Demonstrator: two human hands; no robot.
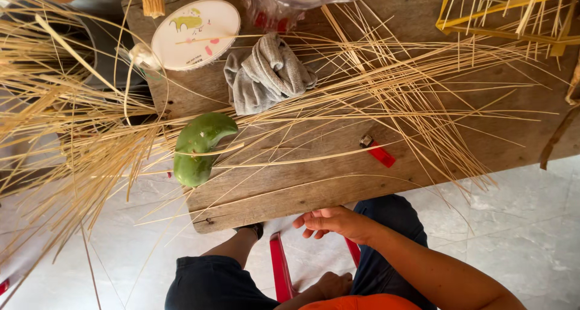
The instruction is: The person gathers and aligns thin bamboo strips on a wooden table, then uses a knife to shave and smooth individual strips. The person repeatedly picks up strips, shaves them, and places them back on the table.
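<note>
The right hand (335, 220), fingers loosely curled and holding nothing, hovers just off the near edge of the counter (290, 189). The left hand (332, 284) rests clenched at the lap. Thin bamboo strips (386, 86) fan left-to-right across the counter, farther off, nearer the right hand.

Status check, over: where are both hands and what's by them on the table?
Right hand open at wooden table edge, nothing held. Left hand low by lap, grip unclear. Red lighter nearest; thin bamboo strips spread beyond.
</note>
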